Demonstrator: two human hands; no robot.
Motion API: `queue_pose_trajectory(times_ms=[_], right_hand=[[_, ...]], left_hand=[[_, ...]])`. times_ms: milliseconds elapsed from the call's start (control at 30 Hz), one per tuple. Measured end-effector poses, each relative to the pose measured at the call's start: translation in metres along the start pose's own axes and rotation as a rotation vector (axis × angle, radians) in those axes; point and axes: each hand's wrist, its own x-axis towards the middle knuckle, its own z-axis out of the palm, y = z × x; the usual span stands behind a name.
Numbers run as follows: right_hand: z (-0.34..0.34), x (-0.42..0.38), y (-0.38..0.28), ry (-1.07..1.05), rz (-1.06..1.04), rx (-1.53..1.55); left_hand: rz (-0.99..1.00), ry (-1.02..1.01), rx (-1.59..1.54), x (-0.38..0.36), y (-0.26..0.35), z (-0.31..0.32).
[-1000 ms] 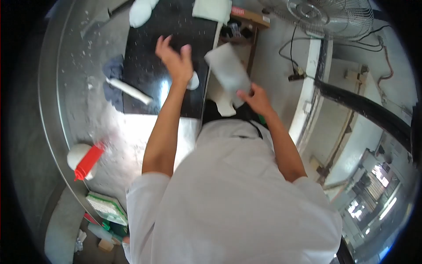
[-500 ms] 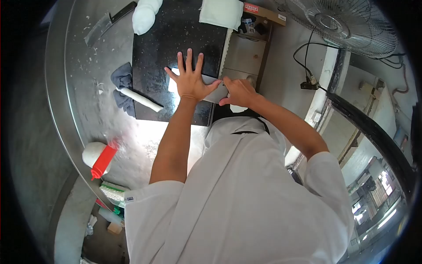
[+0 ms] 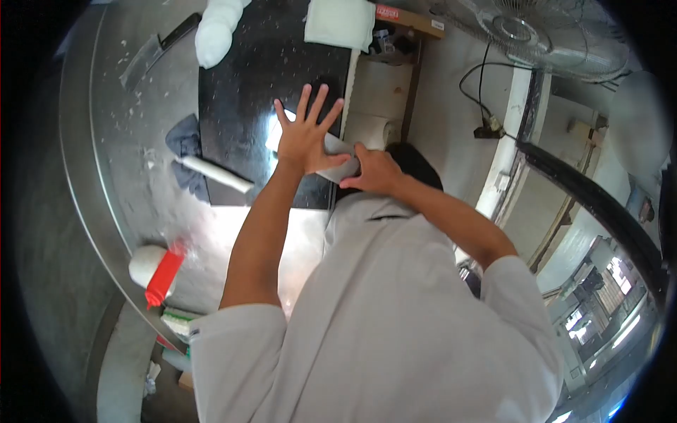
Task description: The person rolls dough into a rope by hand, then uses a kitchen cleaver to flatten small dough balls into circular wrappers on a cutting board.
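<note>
My left hand (image 3: 305, 141) lies with fingers spread over the black board (image 3: 240, 92), its thumb over a flat grey metal blade (image 3: 338, 161). At the board's right edge, my right hand (image 3: 375, 169) grips the end of this blade between thumb and fingers. Left of my hands, a white rolling pin (image 3: 215, 173) rests partly on a dark grey cloth (image 3: 185, 144) and partly on the board. White dough (image 3: 215, 35) lies at the board's upper left, and a folded white cloth (image 3: 339, 22) at its upper right.
A cleaver (image 3: 159, 51) lies on the steel table (image 3: 141, 183) at the upper left. A red squeeze bottle (image 3: 165, 278) touches a white round object (image 3: 143, 265) at the lower left. An open drawer (image 3: 381, 88), a fan (image 3: 518, 32) and a cable plug (image 3: 490, 130) are on the right.
The whole view has shifted slightly. My left hand has turned a little, fingers still spread, and the blade appears more tilted. My right hand still holds its end.
</note>
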Motion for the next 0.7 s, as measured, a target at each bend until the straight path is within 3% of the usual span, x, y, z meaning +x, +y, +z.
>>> queue_pose_trajectory(times_ms=[133,267,367,400,500,533,567,667,700], right_hand=[[-0.024,0.019,0.01,-0.041,0.06,-0.063],[-0.048,0.056,0.006,0.101,-0.103,-0.125],[-0.031,0.062,-0.006,0.116,-0.023,-0.017],[-0.015,0.038,-0.013,0.152,0.006,0.002],[0.018,-0.02,-0.015,0.039,0.102,0.092],[0.022,-0.027,-0.007,0.013,0.137,0.095],[0.017,-0.028,-0.001,-0.02,0.168,0.087],[-0.007,-0.008,0.024,0.046,0.081,-0.125],[-0.017,0.007,0.036,0.096,-0.053,-0.183]], left_hand=[[0.04,0.081,0.065,0.032,-0.009,-0.012],[0.078,0.315,0.03,0.064,-0.04,-0.012],[0.095,0.192,0.179,0.065,-0.046,-0.029],[0.182,0.207,0.082,0.051,-0.045,-0.018],[0.166,0.093,-0.009,-0.001,-0.007,0.014],[0.14,-0.002,0.003,-0.001,0.008,0.007],[0.138,0.035,0.008,0.009,0.01,0.008],[0.058,0.113,0.04,0.022,0.011,0.002],[0.027,0.163,0.064,0.037,0.01,-0.001]])
